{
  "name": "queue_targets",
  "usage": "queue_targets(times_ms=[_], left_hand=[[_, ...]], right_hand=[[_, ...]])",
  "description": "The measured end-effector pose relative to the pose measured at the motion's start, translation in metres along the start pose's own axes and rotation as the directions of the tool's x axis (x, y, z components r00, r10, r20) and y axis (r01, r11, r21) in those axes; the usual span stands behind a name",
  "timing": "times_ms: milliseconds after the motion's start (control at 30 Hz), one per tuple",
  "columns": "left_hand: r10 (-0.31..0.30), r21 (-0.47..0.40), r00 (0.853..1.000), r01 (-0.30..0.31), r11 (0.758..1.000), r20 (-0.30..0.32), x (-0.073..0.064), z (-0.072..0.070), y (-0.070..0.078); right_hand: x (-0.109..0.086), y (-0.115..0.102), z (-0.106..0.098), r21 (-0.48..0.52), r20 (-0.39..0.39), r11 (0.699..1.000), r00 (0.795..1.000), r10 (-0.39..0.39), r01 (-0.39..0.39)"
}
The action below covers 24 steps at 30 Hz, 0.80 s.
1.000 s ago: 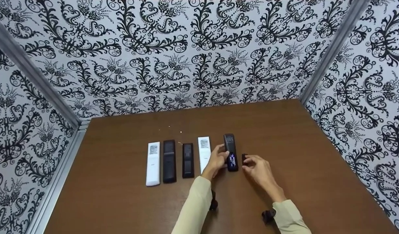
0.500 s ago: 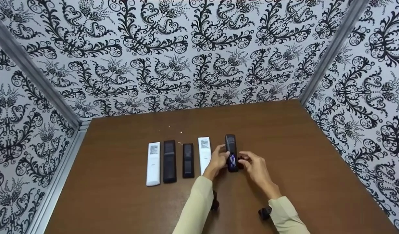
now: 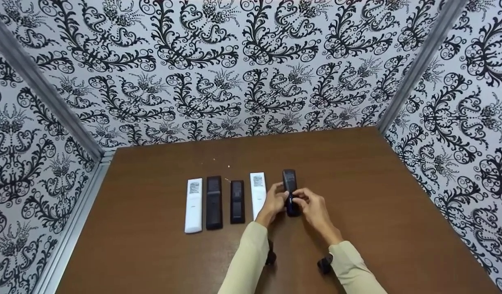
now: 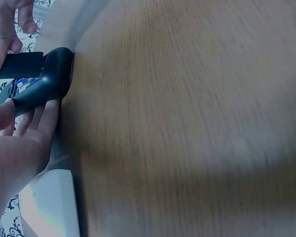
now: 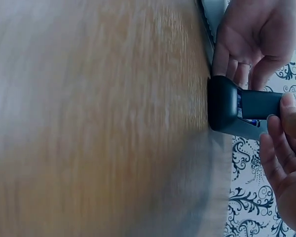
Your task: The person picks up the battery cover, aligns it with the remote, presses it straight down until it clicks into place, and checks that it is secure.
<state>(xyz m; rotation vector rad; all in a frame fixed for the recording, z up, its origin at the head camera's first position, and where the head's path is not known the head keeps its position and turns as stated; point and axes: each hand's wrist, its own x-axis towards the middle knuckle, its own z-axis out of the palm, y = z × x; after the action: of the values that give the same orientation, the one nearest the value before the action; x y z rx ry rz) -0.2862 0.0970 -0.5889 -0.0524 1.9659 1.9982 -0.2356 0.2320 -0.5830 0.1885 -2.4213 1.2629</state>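
In the head view a black remote control (image 3: 289, 179) lies face down at the right end of a row. My left hand (image 3: 274, 203) grips it from the left side, thumb near its open battery compartment. My right hand (image 3: 315, 207) pinches the black battery cover (image 5: 260, 104) over that compartment. The right wrist view shows the cover slightly raised and tilted against the remote's body. Blue-wrapped batteries (image 4: 23, 84) show beneath the cover in the left wrist view. Its far edge is hidden by fingers.
Left of my hands, a white remote (image 3: 257, 185), a small black remote (image 3: 237, 202), a longer black remote (image 3: 213, 203) and another white remote (image 3: 193, 206) lie face down on the brown table (image 3: 152, 253). Patterned walls (image 3: 251, 73) enclose the back and sides.
My right hand has moved left with the battery cover, from beside the black remote to over its battery compartment. My left hand keeps its grip on the remote.
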Motion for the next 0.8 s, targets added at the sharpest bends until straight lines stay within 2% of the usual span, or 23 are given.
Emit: queue_targets(times_ms=[367, 600, 800], left_hand=[[0.029, 0.003, 1.000, -0.029, 1.000, -0.002, -0.001, 0.001, -0.001], [0.020, -0.011, 1.000, -0.020, 1.000, 0.010, -0.001, 0.000, -0.001], [0.017, -0.013, 1.000, -0.017, 1.000, 0.008, -0.002, -0.001, -0.002]], right_hand=[[0.004, 0.001, 0.002, -0.009, 0.021, 0.999, 0.998, 0.052, -0.052], [0.007, 0.009, 0.008, -0.079, -0.017, 0.997, 1.000, -0.016, 0.015], [0.009, 0.014, 0.011, -0.098, -0.030, 0.995, 0.999, -0.027, 0.024]])
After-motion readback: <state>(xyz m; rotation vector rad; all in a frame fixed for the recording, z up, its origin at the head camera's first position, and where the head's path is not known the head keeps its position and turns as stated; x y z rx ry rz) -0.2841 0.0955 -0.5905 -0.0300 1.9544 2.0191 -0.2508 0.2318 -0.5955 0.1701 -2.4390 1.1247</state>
